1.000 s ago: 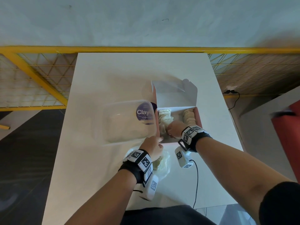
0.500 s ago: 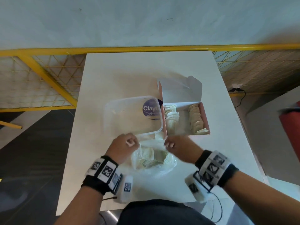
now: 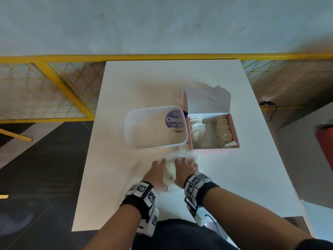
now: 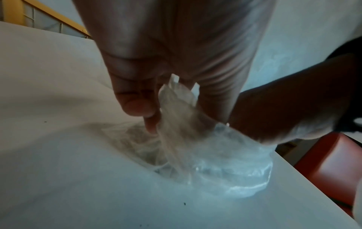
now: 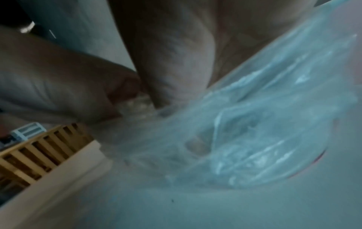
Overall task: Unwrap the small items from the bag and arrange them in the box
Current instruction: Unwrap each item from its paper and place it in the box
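Observation:
A clear plastic bag (image 3: pixel 182 156) with pale small items lies on the white table (image 3: pixel 234 177), just in front of the pink box (image 3: pixel 232 123). The box is open, lid up, and holds two rows of pale unwrapped items (image 3: pixel 223 130). My left hand (image 3: pixel 158 170) pinches a bunched strip of the bag (image 4: pixel 176 108) between thumb and fingers. My right hand (image 3: pixel 185 166) lies close beside it and grips the bag (image 5: pixel 264 124); a fingertip shows through the plastic. The right wrist view is blurred.
A clear plastic tub (image 3: pixel 155 129) with a purple label stands against the box's left side, just beyond the bag. A yellow mesh railing (image 3: pixel 54 83) runs behind and to the left of the table. A red object (image 3: pixel 324 141) stands off the table's right edge.
The right hand has left the box and come back to the bag. Both hands held the bag's mouth apart half a second ago; now they are close together on it.

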A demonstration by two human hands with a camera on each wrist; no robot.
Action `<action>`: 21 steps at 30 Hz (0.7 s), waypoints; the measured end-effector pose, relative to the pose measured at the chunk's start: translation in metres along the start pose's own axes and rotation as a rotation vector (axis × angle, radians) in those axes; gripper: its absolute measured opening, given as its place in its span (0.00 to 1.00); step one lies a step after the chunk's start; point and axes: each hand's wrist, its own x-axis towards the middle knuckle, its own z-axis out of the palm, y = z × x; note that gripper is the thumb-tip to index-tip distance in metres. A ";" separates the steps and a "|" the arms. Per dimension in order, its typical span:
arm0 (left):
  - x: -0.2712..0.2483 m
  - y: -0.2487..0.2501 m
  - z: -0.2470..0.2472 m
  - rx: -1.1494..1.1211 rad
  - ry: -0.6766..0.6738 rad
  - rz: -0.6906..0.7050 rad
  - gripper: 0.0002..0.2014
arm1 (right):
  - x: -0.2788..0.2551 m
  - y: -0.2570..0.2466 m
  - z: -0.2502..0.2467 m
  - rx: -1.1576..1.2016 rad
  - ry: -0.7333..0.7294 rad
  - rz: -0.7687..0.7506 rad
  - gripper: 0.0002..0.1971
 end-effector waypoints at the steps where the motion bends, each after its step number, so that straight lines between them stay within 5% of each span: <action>1: -0.001 0.001 0.001 0.001 -0.005 -0.002 0.52 | -0.001 -0.001 0.002 -0.027 0.013 0.010 0.28; 10: -0.006 0.000 0.000 0.028 0.027 0.043 0.49 | -0.003 0.017 -0.008 -0.127 -0.026 -0.156 0.18; 15: -0.007 -0.002 0.002 0.029 0.044 0.052 0.51 | -0.016 0.032 -0.028 0.258 0.054 -0.247 0.13; 18: -0.007 -0.002 0.002 0.020 0.053 0.075 0.51 | -0.023 0.031 -0.027 0.417 0.133 -0.288 0.21; 21: -0.007 0.003 0.005 -0.007 0.060 0.103 0.50 | -0.020 0.020 -0.013 0.398 -0.008 -0.331 0.39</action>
